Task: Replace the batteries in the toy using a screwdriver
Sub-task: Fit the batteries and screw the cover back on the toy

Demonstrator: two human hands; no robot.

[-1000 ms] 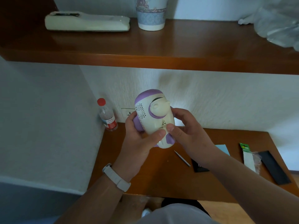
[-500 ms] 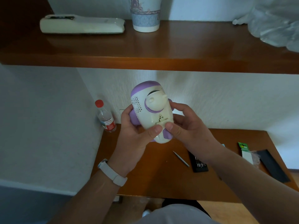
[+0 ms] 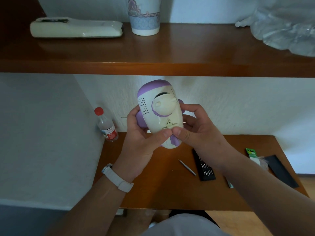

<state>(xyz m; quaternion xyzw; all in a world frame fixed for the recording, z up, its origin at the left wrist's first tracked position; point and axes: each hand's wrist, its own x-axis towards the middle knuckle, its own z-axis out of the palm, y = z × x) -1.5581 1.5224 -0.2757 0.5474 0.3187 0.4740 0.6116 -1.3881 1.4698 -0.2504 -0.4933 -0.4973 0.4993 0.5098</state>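
Toy (image 3: 160,116) held above tabletop (image 3: 153,184). Left hand (image 3: 141,140) and right hand (image 3: 197,132) grip it, fingers curled round, thumbs meeting on battery cover (image 3: 168,125). Screwdriver (image 3: 187,167) and battery pack (image 3: 252,153) lie on tabletop. Cover seemingly on; swap probably pending.

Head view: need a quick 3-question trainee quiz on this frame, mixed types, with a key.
1. True or false: the left hand and right hand both hold the toy above the desk.
2. The screwdriver lies: A) on the desk, B) on the shelf, C) in the right hand.
3. Fill in: the bottle has a ___ cap.
Key: 1 true; 2 A; 3 red.
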